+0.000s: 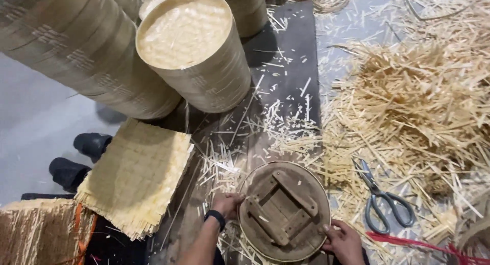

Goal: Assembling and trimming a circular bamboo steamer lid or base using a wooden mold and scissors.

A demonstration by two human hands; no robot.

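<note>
Both hands on the round wooden mould [284,210], which lies flat on the board [286,66] with its crossed battens facing up. A thin bamboo hoop [250,172] rings its edge.

Left hand [227,204]: fingers curled shut, pinching the mould's left rim where the hoop runs; black wrist strap just behind it. Right hand [345,240]: fingers closed over the lower right rim, thumb on top. The mould sits squarely between the two hands, touching both, so the grips are on opposite sides of the disc.

Around the grip:
- Scissors [384,198], grey handles, lie just right of the right hand, blades pointing away, not touched.
- Red strip [423,243] on the floor right of the right hand, below the scissors.
- Big heap of bamboo offcuts [418,96] beyond and right of the mould; loose slivers scattered all round the disc.
- Woven mat square [137,175] left of the left hand, near but apart; another mat stack [41,229] further left with an orange band.
- Black shoes [79,158] left of the mats.
- Steamer stacks [191,51] lying over, well beyond the left hand.
</note>
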